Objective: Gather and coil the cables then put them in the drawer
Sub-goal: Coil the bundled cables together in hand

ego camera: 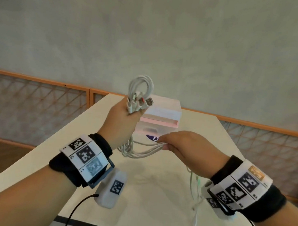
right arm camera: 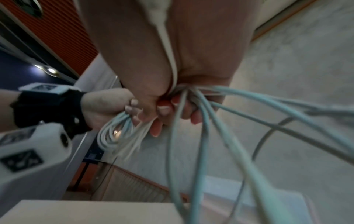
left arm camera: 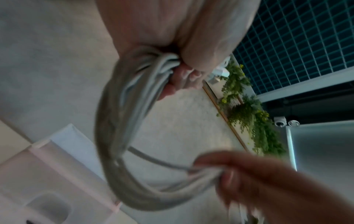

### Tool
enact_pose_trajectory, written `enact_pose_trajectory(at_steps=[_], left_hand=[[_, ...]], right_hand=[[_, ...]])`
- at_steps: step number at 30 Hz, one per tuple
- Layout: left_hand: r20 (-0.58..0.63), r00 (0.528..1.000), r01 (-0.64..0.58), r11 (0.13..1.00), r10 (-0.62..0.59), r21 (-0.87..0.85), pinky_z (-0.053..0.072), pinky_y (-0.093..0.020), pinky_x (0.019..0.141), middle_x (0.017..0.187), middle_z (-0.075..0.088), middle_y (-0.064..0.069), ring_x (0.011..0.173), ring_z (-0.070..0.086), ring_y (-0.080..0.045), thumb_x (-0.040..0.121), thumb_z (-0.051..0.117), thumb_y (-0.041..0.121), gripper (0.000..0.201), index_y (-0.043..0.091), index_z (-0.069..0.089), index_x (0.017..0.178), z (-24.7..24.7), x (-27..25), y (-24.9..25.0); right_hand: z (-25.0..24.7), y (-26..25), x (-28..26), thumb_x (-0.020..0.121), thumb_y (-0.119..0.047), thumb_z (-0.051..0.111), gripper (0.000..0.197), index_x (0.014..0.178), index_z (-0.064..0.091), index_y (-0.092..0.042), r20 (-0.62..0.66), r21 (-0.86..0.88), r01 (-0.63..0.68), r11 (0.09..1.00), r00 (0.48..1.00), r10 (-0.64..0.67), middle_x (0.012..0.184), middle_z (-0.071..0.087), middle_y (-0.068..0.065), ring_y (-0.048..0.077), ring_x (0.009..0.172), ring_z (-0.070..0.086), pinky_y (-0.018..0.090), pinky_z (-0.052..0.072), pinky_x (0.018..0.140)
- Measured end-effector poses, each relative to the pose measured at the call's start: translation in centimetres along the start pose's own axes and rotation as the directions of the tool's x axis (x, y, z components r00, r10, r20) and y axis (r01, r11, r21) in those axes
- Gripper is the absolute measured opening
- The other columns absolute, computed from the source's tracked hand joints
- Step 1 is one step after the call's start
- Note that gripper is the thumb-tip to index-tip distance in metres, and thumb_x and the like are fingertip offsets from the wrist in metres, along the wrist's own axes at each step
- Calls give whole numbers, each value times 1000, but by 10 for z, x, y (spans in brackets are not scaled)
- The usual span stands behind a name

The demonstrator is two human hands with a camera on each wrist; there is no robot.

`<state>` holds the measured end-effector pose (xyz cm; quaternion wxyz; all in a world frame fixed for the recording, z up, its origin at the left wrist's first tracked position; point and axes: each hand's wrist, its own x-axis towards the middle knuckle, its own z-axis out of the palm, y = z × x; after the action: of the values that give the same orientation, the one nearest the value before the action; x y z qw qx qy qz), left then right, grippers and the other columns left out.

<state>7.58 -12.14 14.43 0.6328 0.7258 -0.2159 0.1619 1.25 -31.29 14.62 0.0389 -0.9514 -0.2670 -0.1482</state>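
above the table point(ego camera: 154, 196) and just in front of the small drawer box point(ego camera: 163, 112), the left hand point(ego camera: 123, 121) curls its fingers tight round the coiled cables point(ego camera: 141, 86), plugs poking above them, while the right hand point(ego camera: 187, 146) pinches the loose strands, seemingly to feed another loop.

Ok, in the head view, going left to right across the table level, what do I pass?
Left hand holding the cable bundle upright → pink drawer box behind → right hand pinching the loose strands → cable ends trailing down onto the table.
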Motion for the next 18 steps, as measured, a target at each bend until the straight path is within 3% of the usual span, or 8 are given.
enact_pose_trajectory(at_steps=[3,6,8,10,12,14,18], left_hand=[[138,990,-12,996,-1,89,33,-22,54,45,53,20,46,46,0,91,59,29,27,32,51,66,11,-7,1],[268,961,70,997,-62,-20,39,-23,56,54,60,17,52,52,-1,89,58,11,18,23,63,77,21,-12,-2],[306,943,167,980,-128,-105,44,-29,58,59,64,8,58,57,-16,88,56,6,22,20,68,77,23,-16,0],[338,926,218,968,-166,-124,46,-28,53,55,63,6,53,59,-15,93,52,9,26,21,66,75,22,-19,8],[379,913,198,976,-151,-88,46,-23,49,52,62,3,49,61,-12,94,47,11,30,20,63,71,20,-23,15],[403,906,171,984,-133,-58,47,-23,50,53,65,-3,53,65,-17,93,43,11,33,17,64,68,19,-24,19],[433,888,208,975,-154,-78,51,-25,50,59,69,-7,59,68,-25,96,42,17,34,18,67,73,20,-24,22]], right_hand=[[-12,-16,10,95,-27,48,22,109,63,-22,-22,-10,94,996,995,-94,108,69,-6,16,100,61,29,48,81],[-16,-24,16,89,-15,56,13,97,66,-17,-20,59,167,984,986,-166,92,68,-6,5,78,53,9,35,66],[-16,-24,17,86,-11,57,11,93,65,-16,-20,95,162,982,987,-161,88,67,-9,2,75,49,9,35,64],[-16,-22,15,85,-13,59,4,88,58,-15,-69,151,128,980,991,-118,80,62,-14,4,72,48,12,37,61],[-16,-22,12,84,-16,62,15,85,47,-16,-101,263,56,963,994,-31,76,63,-10,8,69,51,20,42,60],[-16,-24,12,82,-16,65,25,83,40,-18,-107,340,20,940,994,18,68,64,-5,8,64,55,19,43,58],[-18,-26,14,74,-29,72,41,75,31,-28,-164,255,-30,966,984,74,54,59,-8,9,53,51,19,38,53]])
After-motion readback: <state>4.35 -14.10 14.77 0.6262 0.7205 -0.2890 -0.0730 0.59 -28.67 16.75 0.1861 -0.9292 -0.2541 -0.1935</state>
